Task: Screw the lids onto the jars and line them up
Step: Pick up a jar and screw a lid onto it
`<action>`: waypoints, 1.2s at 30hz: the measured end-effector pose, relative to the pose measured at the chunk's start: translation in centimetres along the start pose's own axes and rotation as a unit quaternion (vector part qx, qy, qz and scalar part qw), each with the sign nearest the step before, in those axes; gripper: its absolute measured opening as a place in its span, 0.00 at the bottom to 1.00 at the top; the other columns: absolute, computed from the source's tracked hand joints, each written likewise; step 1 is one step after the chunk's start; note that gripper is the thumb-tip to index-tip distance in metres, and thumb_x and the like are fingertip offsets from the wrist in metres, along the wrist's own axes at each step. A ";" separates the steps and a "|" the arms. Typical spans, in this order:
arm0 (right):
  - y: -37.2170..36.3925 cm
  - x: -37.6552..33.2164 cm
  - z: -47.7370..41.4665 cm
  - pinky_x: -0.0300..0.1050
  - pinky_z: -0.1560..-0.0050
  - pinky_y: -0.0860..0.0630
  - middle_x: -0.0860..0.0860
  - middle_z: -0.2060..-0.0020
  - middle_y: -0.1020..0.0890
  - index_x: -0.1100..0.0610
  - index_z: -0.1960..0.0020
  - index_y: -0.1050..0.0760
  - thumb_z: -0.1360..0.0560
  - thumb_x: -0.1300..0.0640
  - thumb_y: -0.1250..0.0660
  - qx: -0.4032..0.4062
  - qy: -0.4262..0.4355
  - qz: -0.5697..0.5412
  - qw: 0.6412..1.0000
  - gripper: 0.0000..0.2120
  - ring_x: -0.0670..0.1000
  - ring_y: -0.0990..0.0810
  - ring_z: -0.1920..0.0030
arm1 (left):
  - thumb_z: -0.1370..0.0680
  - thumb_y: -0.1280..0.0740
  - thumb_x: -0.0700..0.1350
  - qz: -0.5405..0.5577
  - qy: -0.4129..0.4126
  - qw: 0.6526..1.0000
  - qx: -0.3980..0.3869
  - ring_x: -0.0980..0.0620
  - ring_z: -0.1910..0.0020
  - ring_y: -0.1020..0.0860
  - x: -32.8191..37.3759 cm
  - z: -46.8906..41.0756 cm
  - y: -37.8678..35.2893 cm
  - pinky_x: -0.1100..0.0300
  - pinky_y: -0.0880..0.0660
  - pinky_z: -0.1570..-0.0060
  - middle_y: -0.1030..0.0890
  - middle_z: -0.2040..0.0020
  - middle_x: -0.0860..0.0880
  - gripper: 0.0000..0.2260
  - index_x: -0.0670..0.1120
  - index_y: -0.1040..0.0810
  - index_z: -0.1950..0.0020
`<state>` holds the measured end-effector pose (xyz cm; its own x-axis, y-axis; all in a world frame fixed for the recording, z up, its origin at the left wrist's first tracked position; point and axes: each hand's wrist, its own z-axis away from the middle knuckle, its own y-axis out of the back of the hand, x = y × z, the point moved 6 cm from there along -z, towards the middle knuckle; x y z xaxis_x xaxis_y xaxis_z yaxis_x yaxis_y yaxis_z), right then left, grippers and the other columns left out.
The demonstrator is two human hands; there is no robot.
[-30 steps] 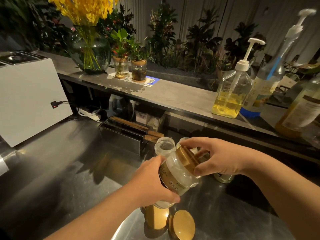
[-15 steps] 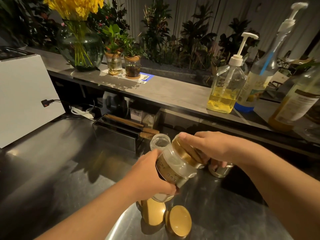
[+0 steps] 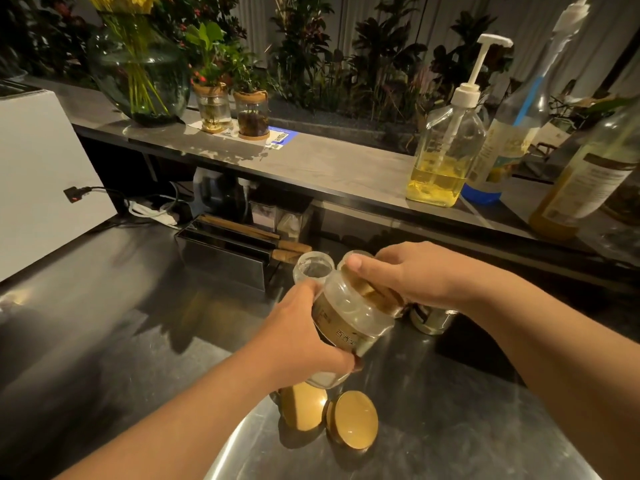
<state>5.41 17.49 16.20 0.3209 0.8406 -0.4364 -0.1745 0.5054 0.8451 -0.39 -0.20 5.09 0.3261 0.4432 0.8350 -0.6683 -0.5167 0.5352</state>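
My left hand [image 3: 301, 337] grips a clear labelled jar [image 3: 349, 323], tilted with its mouth toward the right, above the steel counter [image 3: 121, 323]. My right hand [image 3: 415, 275] curls over the gold lid [image 3: 375, 294] sitting on that jar's mouth. Behind them stands an open clear jar [image 3: 313, 268] without a lid, and the rim of another jar [image 3: 360, 254] shows beside it. A further jar [image 3: 431, 320] stands under my right wrist, mostly hidden. Two loose gold lids [image 3: 303, 405] [image 3: 355, 419] lie on the counter below the held jar.
A black metal holder [image 3: 225, 258] with wooden-handled tools stands behind the jars. A white appliance [image 3: 38, 174] with a plugged cable is at left. On the raised shelf [image 3: 329, 164] are a vase [image 3: 138, 74], two small plant jars, a pump bottle [image 3: 446, 150] and other bottles at right.
My right hand has turned on the gold lid, its thumb now on top toward the left. The held jar stays tilted in my left hand. The view has shifted slightly.
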 end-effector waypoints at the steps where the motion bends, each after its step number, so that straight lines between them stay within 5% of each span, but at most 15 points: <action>1: 0.0 0.1 0.1 0.44 0.45 0.23 0.42 0.35 0.20 0.43 0.27 0.27 0.33 0.16 0.40 -0.037 0.018 -0.041 0.998 0.45 0.48 0.19 0.40 | 0.40 0.14 0.64 0.011 0.005 1.000 -0.008 0.55 0.36 0.23 -0.2 -0.1 0.0 0.51 0.15 0.38 0.26 0.35 0.65 0.46 0.71 0.36 0.29; 3: 0.1 -0.1 0.8 0.41 0.41 0.25 0.38 0.29 0.26 0.34 0.20 0.37 0.33 0.31 0.25 -0.119 0.061 -0.119 0.984 0.44 0.45 0.22 0.35 | 0.40 0.13 0.66 0.029 0.011 0.999 -0.030 0.56 0.35 0.22 -0.3 -0.3 -0.1 0.52 0.15 0.36 0.25 0.34 0.65 0.47 0.71 0.37 0.28; 5: 0.5 -0.3 1.2 0.39 0.46 0.22 0.35 0.35 0.23 0.30 0.24 0.33 0.34 0.43 0.22 -0.135 0.095 -0.139 0.976 0.41 0.43 0.19 0.40 | 0.38 0.13 0.66 0.057 0.012 0.997 -0.054 0.58 0.35 0.20 -0.2 -0.3 -0.3 0.54 0.15 0.36 0.23 0.35 0.67 0.47 0.73 0.36 0.27; 10: 1.2 0.1 0.4 0.45 0.49 0.17 0.44 0.49 0.16 0.41 0.39 0.21 0.31 0.27 0.28 -0.003 0.030 -0.057 0.998 0.27 0.48 0.15 0.50 | 0.37 0.14 0.67 0.092 0.005 0.994 -0.066 0.62 0.38 0.19 0.7 -0.4 -1.4 0.66 0.18 0.48 0.20 0.39 0.70 0.42 0.75 0.33 0.29; 13: 0.7 0.6 0.0 0.49 0.49 0.16 0.46 0.51 0.15 0.46 0.43 0.19 0.33 0.16 0.42 0.064 -0.012 0.025 0.998 0.38 0.49 0.15 0.52 | 0.37 0.14 0.67 0.090 0.003 0.994 -0.068 0.62 0.37 0.20 0.8 -0.6 -1.8 0.66 0.20 0.48 0.21 0.37 0.68 0.45 0.72 0.36 0.26; 15: 0.3 1.1 0.2 0.48 0.45 0.18 0.44 0.45 0.16 0.45 0.35 0.22 0.33 0.15 0.42 0.004 -0.010 -0.026 1.000 0.42 0.48 0.16 0.47 | 0.35 0.15 0.67 0.096 0.010 0.992 -0.081 0.70 0.40 0.20 0.8 -0.5 -1.7 0.73 0.20 0.54 0.21 0.40 0.73 0.39 0.76 0.35 0.32; 18: 0.4 1.1 1.3 0.39 0.47 0.22 0.39 0.36 0.22 0.36 0.23 0.33 0.33 0.34 0.27 -0.135 0.046 -0.154 0.978 0.39 0.45 0.19 0.40 | 0.31 0.17 0.65 0.119 0.022 0.988 -0.093 0.78 0.45 0.22 0.8 -0.4 -1.5 0.80 0.24 0.56 0.21 0.43 0.78 0.33 0.79 0.34 0.36; 20: 0.8 1.3 1.4 0.39 0.47 0.21 0.39 0.36 0.21 0.34 0.26 0.29 0.34 0.41 0.24 -0.124 0.077 -0.172 0.974 0.37 0.43 0.19 0.40 | 0.30 0.17 0.63 0.132 0.024 0.986 -0.096 0.76 0.44 0.21 0.7 -0.4 -1.7 0.78 0.23 0.54 0.19 0.42 0.76 0.32 0.78 0.33 0.35; 23: 0.9 1.6 0.8 0.44 0.48 0.17 0.46 0.46 0.16 0.41 0.38 0.22 0.36 0.26 0.25 -0.040 0.035 -0.111 0.992 0.32 0.48 0.15 0.47 | 0.34 0.16 0.66 0.135 0.013 0.987 -0.083 0.64 0.38 0.18 0.7 -0.6 -2.3 0.66 0.19 0.44 0.17 0.38 0.67 0.39 0.72 0.33 0.28; 28: 0.0 2.1 0.2 0.47 0.49 0.18 0.47 0.48 0.17 0.47 0.41 0.21 0.40 0.12 0.48 0.033 -0.040 0.023 0.998 0.47 0.49 0.17 0.50 | 0.37 0.13 0.63 0.128 0.016 0.988 -0.081 0.58 0.35 0.19 0.5 -1.1 -2.7 0.58 0.18 0.39 0.19 0.36 0.65 0.42 0.71 0.32 0.29; 30: 0.2 2.5 0.6 0.43 0.48 0.21 0.46 0.38 0.20 0.46 0.30 0.25 0.37 0.15 0.40 -0.018 -0.016 -0.048 0.999 0.47 0.47 0.20 0.45 | 0.38 0.13 0.62 0.133 0.017 0.988 -0.082 0.57 0.35 0.18 0.5 -1.3 -2.6 0.57 0.17 0.38 0.17 0.37 0.65 0.43 0.70 0.30 0.27; 32: 0.4 2.5 1.4 0.39 0.48 0.24 0.42 0.30 0.27 0.36 0.22 0.34 0.35 0.28 0.26 -0.087 0.030 -0.127 0.988 0.44 0.46 0.23 0.40 | 0.38 0.12 0.62 0.139 0.019 0.987 -0.081 0.56 0.36 0.16 0.7 -1.4 -2.5 0.57 0.15 0.40 0.16 0.38 0.64 0.45 0.68 0.29 0.26; 34: 0.4 2.7 1.8 0.42 0.46 0.21 0.41 0.33 0.25 0.31 0.26 0.32 0.35 0.37 0.21 -0.100 0.051 -0.147 0.983 0.40 0.47 0.21 0.38 | 0.38 0.13 0.62 0.130 0.014 0.988 -0.085 0.55 0.36 0.17 1.3 -1.4 -2.8 0.59 0.15 0.42 0.17 0.36 0.62 0.46 0.66 0.30 0.24; 36: 0.5 3.2 1.6 0.45 0.47 0.19 0.43 0.40 0.21 0.35 0.31 0.26 0.35 0.31 0.22 -0.043 0.030 -0.111 0.992 0.35 0.49 0.19 0.42 | 0.36 0.12 0.58 0.112 0.006 0.990 -0.080 0.53 0.35 0.18 1.9 -1.5 -3.2 0.57 0.15 0.40 0.19 0.35 0.60 0.46 0.64 0.32 0.23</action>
<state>7.86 20.10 15.79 0.3053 0.7156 -0.6283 -0.1847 0.6918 0.6981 1.37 3.38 4.80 0.1509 0.3397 0.9284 -0.8211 -0.4798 0.3090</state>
